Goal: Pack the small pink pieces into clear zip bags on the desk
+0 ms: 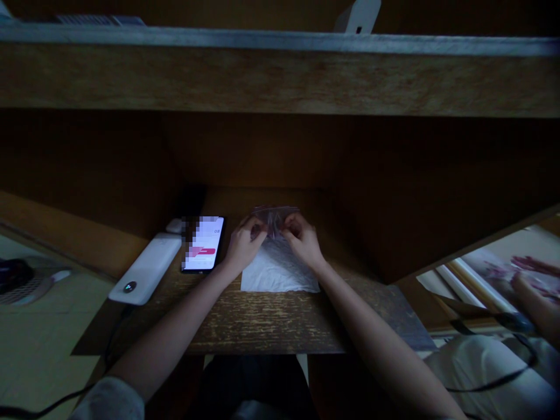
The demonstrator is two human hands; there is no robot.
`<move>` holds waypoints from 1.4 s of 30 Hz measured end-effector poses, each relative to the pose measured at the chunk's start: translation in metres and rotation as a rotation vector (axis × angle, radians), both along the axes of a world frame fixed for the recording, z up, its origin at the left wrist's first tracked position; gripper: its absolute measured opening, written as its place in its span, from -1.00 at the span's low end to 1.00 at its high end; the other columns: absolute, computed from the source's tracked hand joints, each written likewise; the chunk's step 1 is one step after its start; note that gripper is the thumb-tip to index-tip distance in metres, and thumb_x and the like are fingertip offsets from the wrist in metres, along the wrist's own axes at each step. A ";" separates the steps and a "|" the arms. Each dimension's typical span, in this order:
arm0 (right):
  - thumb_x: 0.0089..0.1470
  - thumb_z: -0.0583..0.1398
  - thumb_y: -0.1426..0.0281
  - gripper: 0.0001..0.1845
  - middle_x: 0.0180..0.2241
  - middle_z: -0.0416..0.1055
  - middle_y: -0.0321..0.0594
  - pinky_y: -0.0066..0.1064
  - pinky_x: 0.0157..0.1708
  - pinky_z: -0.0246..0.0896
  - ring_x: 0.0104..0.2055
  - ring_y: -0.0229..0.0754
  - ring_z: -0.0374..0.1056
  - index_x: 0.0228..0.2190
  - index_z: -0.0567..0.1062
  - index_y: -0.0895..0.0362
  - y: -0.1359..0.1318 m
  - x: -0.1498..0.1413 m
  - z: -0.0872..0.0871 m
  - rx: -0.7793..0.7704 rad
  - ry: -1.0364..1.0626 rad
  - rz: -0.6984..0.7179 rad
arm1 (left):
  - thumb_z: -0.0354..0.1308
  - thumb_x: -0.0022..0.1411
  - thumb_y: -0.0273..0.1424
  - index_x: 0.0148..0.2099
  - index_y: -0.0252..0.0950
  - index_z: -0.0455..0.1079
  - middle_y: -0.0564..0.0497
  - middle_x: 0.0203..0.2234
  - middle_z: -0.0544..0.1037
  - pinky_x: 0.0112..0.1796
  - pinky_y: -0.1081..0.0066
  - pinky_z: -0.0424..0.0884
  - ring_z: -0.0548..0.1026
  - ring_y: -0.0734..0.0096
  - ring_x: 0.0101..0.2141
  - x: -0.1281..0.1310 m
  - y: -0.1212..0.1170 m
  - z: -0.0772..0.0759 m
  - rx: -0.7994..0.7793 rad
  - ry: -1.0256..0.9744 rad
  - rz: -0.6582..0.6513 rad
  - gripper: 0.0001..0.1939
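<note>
A clear plastic zip bag (275, 217) is pinched between both hands near the back of the wooden desk. My left hand (245, 240) is closed, thumb and finger gripping the bag's left side. On the other side my right hand (303, 236) is closed in a pinch on the bag too. Below the bag lies a white, crinkled sheet (280, 268), flat on the desk; whether it is cloth, paper or part of a package I cannot tell. The bag's contents, if any, are too dim to make out.
Left of my hands lies a phone (203, 245) with its screen lit. Beside it is a white power bank (146, 268) with a cable. A wooden shelf (280, 79) spans above, holding a white box-like object (359, 17). Another person's hand (531, 291) shows at far right.
</note>
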State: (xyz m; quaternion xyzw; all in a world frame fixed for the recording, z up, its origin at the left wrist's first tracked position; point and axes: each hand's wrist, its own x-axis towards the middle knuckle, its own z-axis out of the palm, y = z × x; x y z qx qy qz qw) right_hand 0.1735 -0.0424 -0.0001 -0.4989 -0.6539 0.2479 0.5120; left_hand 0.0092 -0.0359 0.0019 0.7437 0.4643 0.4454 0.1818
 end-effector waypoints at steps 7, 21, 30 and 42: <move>-0.03 0.09 0.39 -0.87 -0.44 0.35 -0.24 -0.43 -0.38 0.09 -0.39 -0.24 0.23 -0.42 0.40 0.16 0.006 0.003 -0.001 -0.070 0.191 0.104 | 0.14 0.08 -0.38 -0.20 -0.29 0.40 -0.01 -0.33 0.51 -0.57 0.50 0.45 0.49 0.45 -0.46 -0.003 0.012 -0.010 -0.296 -0.513 -0.039 -0.80; -0.04 0.17 0.21 -0.68 -0.65 0.21 -0.35 -0.49 -0.65 -0.04 -0.64 -0.34 0.06 -0.27 0.52 0.13 0.005 0.000 -0.002 -0.245 0.446 0.225 | 0.11 0.16 -0.31 -0.15 -0.29 0.42 -0.06 -0.24 0.50 -0.63 0.57 0.33 0.43 0.62 -0.65 -0.004 0.005 0.006 -0.136 -0.533 -0.041 -0.77; -0.12 0.24 0.13 -0.68 -0.67 0.10 -0.40 -0.50 -0.72 -0.25 -0.69 -0.41 -0.10 -0.55 0.39 0.15 0.002 -0.008 0.002 -0.311 0.625 0.118 | 0.13 0.15 -0.27 -0.14 -0.30 0.41 0.01 -0.43 0.53 -0.57 0.53 0.38 0.42 0.58 -0.65 0.001 -0.001 0.010 -0.156 -0.601 -0.117 -0.73; -0.02 0.11 0.10 -0.64 -0.61 0.19 -0.37 -0.48 -0.70 -0.32 -0.68 -0.39 -0.19 -0.32 0.42 0.11 -0.004 -0.010 0.009 -0.479 0.796 0.263 | 0.15 0.14 -0.35 0.09 -0.17 0.09 -0.11 -0.01 0.29 -0.28 0.44 0.46 0.46 0.47 -0.27 0.008 -0.016 0.007 0.086 -0.497 -0.155 -0.51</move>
